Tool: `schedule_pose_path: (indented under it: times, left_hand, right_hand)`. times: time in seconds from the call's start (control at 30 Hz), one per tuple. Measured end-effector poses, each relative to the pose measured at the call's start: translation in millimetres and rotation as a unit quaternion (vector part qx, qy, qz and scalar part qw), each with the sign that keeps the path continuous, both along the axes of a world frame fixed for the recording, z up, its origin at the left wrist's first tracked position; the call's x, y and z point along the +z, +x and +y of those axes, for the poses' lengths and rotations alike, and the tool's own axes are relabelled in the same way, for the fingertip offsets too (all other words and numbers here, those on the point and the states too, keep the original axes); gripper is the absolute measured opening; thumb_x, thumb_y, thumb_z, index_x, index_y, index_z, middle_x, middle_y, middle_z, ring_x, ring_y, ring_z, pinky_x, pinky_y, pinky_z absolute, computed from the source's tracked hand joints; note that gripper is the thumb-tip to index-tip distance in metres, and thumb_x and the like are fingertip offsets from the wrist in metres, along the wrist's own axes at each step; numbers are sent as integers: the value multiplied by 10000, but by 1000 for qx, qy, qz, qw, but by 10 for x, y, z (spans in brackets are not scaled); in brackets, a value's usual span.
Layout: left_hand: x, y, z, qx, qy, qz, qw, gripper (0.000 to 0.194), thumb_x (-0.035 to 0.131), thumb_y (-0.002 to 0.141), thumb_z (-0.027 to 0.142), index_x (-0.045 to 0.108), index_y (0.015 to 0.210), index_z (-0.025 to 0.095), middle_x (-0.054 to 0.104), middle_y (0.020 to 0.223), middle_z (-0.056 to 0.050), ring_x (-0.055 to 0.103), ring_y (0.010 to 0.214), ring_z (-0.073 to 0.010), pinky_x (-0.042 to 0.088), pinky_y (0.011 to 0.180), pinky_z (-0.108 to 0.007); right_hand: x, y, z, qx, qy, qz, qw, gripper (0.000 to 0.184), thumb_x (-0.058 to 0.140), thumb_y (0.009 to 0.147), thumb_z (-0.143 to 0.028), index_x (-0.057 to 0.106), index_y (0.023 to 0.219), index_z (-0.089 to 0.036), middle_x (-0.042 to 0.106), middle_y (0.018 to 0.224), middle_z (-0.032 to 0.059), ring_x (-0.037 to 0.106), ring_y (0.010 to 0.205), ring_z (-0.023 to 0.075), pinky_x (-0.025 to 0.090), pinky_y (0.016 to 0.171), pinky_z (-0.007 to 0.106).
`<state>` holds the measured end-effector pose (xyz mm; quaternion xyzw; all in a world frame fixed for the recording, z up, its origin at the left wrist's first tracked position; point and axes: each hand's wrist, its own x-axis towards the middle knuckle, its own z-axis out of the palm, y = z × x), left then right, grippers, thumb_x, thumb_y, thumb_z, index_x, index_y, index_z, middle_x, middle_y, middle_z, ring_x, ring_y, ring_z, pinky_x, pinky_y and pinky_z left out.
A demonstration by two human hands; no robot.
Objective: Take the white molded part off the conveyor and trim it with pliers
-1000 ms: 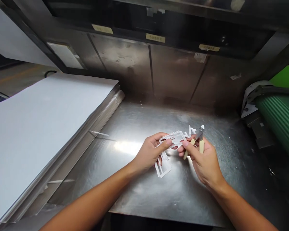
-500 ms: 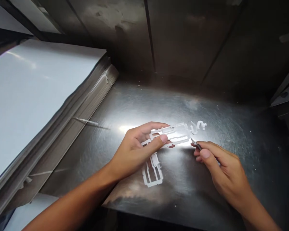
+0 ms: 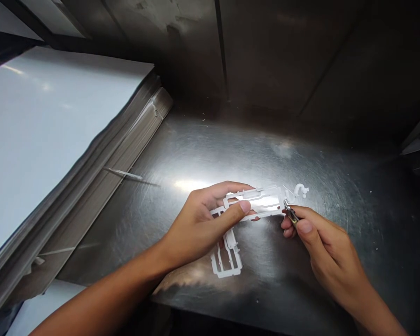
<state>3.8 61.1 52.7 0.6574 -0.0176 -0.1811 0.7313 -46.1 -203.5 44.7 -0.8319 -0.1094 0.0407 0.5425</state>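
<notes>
My left hand (image 3: 210, 212) is closed on a white plastic frame (image 3: 262, 200), with the thumb on top and fingers beneath. The frame has long slots. A second, similar slotted part (image 3: 227, 261) hangs below it, under the hand; whether the two are joined is hidden. Off the frame's right end shows a curled white plastic piece (image 3: 301, 190); I cannot tell whether it is attached. My right hand (image 3: 318, 238) pinches a small metal hand tool (image 3: 291, 213) between thumb and index finger. The tool's narrow tip is at the frame's right end.
A tall stack of white sheets (image 3: 63, 107) fills the left side, with a white tie strip (image 3: 124, 174) sticking out over the scratched metal table (image 3: 210, 144). Small white specks lie about. A dark metal panel (image 3: 273, 56) rises at the back.
The metal tool has turned in my right hand, and its tip is now closer to the frame's end. Both hands and the white parts have shifted slightly down and right in view.
</notes>
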Motion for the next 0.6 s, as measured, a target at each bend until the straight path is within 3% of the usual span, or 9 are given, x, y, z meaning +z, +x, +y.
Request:
schedule_pose_path:
  times: [0.6]
  left_hand:
    - [-9, 14, -4, -12, 6, -15, 1000, 240, 887, 1016, 399, 861, 1206, 254, 850, 1097, -27, 814, 930, -161, 623, 834, -176]
  right_hand:
    - [25, -6, -5, 4, -10, -12, 1000, 246, 529, 1284, -416, 726, 1212, -287, 731, 1095, -35, 698, 927, 148, 548, 853, 227]
